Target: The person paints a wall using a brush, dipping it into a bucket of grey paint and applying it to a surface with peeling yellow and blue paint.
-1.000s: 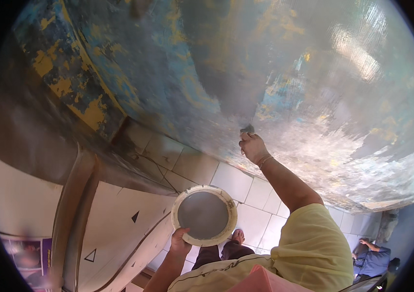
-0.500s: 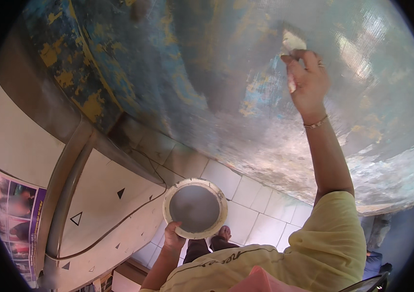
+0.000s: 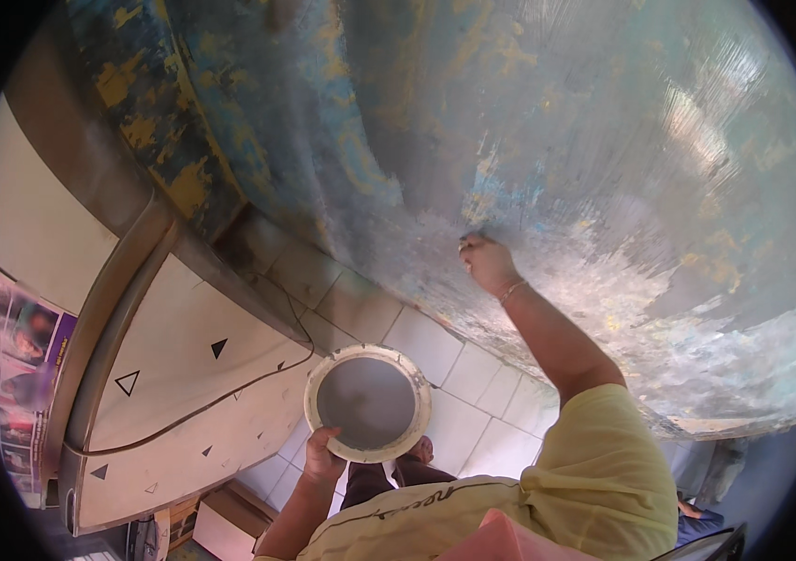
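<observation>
My left hand (image 3: 322, 455) grips the rim of a round off-white bucket (image 3: 421, 411), its thumb over the edge. Smooth grey paint (image 3: 366, 402) lies inside. My right hand (image 3: 490, 266) reaches forward to the lower part of a large wall (image 3: 585, 140), fingers closed around a paintbrush. Most of the brush is hidden by the fingers; a dark edge of it shows against the surface. Streaky grey paint covers much of the wall, with blue and yellow patches showing through, and the lower band looks pale and rough.
On the left stands a pale panel with printed triangles (image 3: 192, 374) and a rounded brown edge; a thin cable (image 3: 202, 425) runs across it. A picture poster (image 3: 14, 355) is at far left. White floor tiles (image 3: 487, 374) lie below, and a cardboard box (image 3: 230, 514) sits low at left.
My right hand has come down and to the left along the wall with the paintbrush, from the upper area to the lower part. My left hand still holds the bucket in nearly the same place.
</observation>
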### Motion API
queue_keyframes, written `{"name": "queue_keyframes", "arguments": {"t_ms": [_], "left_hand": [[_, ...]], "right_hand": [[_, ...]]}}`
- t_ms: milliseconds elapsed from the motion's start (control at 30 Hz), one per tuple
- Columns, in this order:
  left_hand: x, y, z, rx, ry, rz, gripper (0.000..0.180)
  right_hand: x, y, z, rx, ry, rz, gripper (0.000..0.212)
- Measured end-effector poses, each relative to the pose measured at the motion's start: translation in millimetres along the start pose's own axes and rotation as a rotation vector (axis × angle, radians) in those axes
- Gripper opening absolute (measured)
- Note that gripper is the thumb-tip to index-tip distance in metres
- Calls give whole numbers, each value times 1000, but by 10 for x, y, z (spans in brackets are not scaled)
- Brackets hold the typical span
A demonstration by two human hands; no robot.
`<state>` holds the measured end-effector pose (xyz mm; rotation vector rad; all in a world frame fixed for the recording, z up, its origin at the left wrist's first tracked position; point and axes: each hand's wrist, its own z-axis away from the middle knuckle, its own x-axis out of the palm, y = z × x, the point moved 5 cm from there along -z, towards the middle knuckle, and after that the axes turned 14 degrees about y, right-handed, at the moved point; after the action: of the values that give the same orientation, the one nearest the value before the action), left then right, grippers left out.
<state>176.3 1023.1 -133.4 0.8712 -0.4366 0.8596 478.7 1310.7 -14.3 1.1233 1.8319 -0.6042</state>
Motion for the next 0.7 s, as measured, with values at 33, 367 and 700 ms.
{"name": "queue_keyframes", "arguments": {"t_ms": [33,367,700], "left_hand": [[36,-7,14,-5,-7,7,51],[-40,-164,-82,-22,3,81,53],[-83,-186,6,-5,83,112,49]], "right_hand": [[-87,77,-83,-2,1,4,10],[-2694,-597,-1154,-261,790,248,20],[-210,-288,-319,-349,240,352,27]]}}
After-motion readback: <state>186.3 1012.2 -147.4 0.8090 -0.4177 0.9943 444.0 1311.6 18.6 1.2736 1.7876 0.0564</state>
